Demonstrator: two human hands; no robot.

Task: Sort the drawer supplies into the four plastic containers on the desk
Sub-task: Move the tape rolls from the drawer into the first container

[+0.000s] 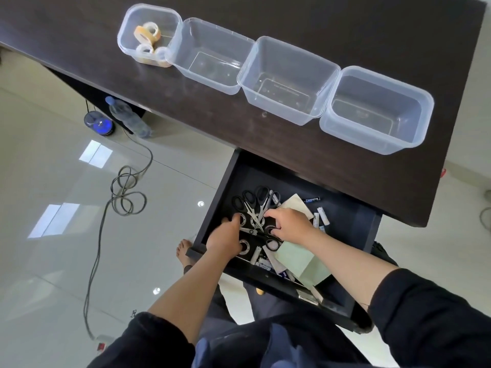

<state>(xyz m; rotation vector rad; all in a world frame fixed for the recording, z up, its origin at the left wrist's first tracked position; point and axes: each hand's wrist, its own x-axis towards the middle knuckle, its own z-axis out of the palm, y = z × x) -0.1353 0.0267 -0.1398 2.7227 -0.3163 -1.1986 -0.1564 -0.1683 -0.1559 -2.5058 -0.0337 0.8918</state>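
Observation:
Four clear plastic containers stand in a row on the dark desk (292, 14). The leftmost container (127, 41) holds several tape rolls (146, 33). The second container (186, 30), third container (289, 49) and fourth container (382, 81) are empty. Below the desk, the open drawer (212, 205) holds black-handled scissors (255, 205), black tape rolls (245, 249), batteries (322, 216) and a green note pad (300, 258). My left hand (225, 236) curls around a black tape roll at the drawer's left. My right hand (289, 224) pinches another black roll under the scissors.
A water bottle (127, 116) and a round blue device (99, 123) sit on the tiled floor at left, with a coiled black cable (127, 192) trailing toward me. A bare foot (183, 251) shows beside the drawer front.

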